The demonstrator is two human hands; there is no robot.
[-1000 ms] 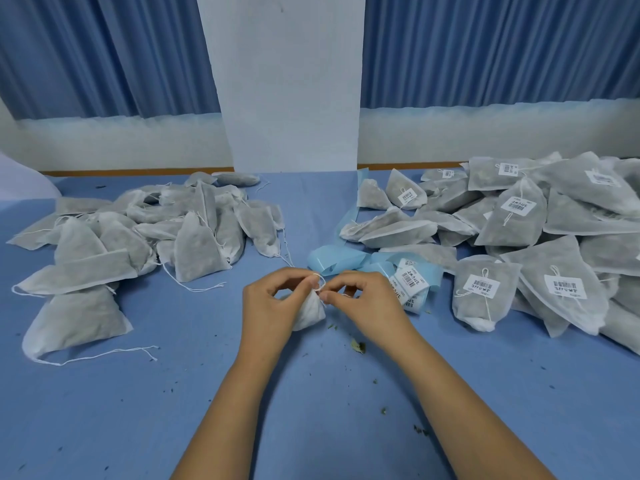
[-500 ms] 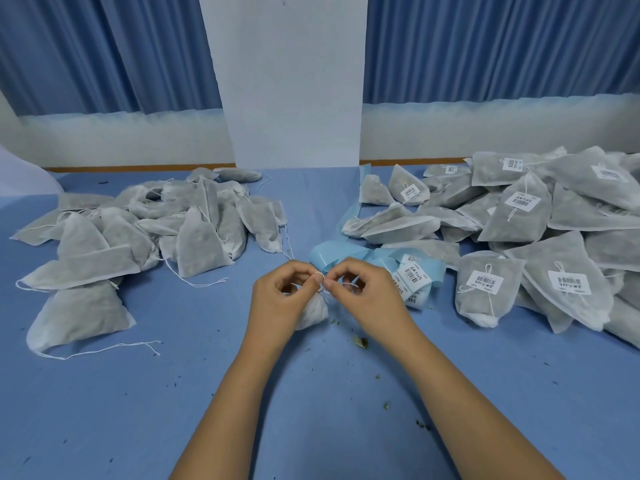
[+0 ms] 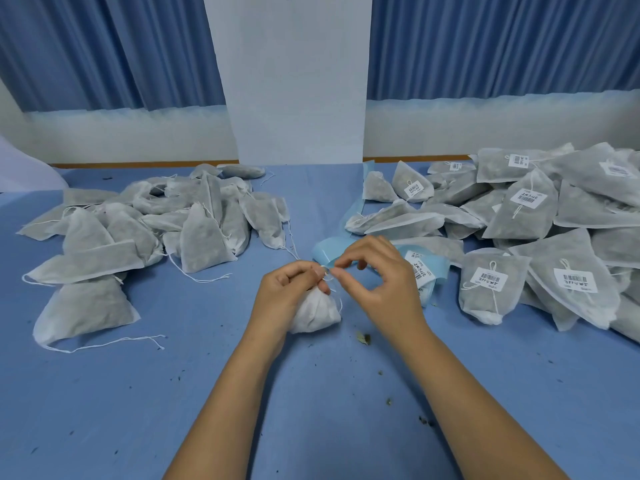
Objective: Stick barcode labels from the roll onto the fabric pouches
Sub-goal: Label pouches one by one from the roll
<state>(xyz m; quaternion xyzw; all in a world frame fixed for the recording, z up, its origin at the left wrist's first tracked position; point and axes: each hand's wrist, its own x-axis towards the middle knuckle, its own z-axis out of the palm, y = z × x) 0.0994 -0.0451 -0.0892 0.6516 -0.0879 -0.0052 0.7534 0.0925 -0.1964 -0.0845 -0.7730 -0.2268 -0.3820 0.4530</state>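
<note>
Both hands meet low over the blue table. My left hand grips the gathered neck of a white pouch, fingers curled round it. My right hand pinches the pouch's thin drawstring between thumb and forefinger, the other fingers arched loosely. The pouch hangs under my left fingers, its bottom on the table. Just past my right hand lies the blue label roll, a few barcode labels showing. Farther left sits a heap of bare pouches; farther right, a heap of labelled pouches.
</note>
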